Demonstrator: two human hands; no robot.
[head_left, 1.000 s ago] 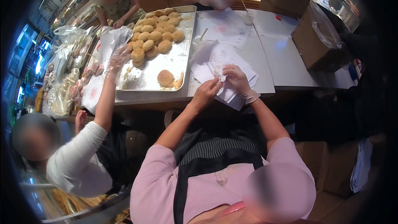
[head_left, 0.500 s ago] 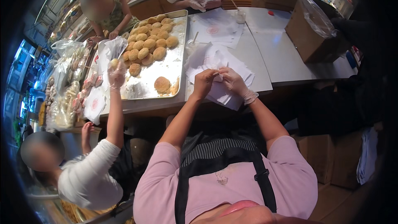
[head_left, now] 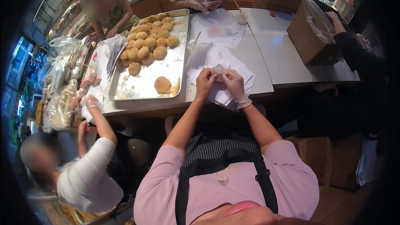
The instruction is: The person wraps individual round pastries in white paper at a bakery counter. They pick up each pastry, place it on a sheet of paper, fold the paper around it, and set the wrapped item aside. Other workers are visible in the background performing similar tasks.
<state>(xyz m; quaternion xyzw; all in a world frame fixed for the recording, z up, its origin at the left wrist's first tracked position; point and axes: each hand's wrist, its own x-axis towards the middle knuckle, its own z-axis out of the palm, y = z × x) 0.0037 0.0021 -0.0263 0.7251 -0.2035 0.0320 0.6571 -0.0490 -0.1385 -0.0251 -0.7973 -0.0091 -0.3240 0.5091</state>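
Note:
My bare left hand (head_left: pixel 204 82) and my right hand (head_left: pixel 233 83), in a clear thin glove, meet above a stack of white paper sheets (head_left: pixel 246 76). Both sets of fingers pinch a white paper wrapper (head_left: pixel 217 69), gathered up between the thumbs. Whatever lies inside the paper is mostly hidden by my fingers. To the left of my hands, a metal baking tray (head_left: pixel 139 84) carries a heap of round golden pastries (head_left: pixel 143 52). One larger pastry (head_left: pixel 162 84) sits apart near the tray's front right corner, beside crumbs.
Two small jars (head_left: pixel 241 17), (head_left: pixel 192 46) with sticks stand by the papers. A cardboard box (head_left: pixel 310 37) with a plastic liner is at the right, a person's arm (head_left: pixel 348 41) over it. Co-workers stand opposite and at the left, near plastic bags (head_left: pixel 62 91) of goods.
The paper between my hands now stands up higher, and my fingers have shifted slightly. The left co-worker's gloved hand has moved from the tray down to the papers. An arm has come over the box.

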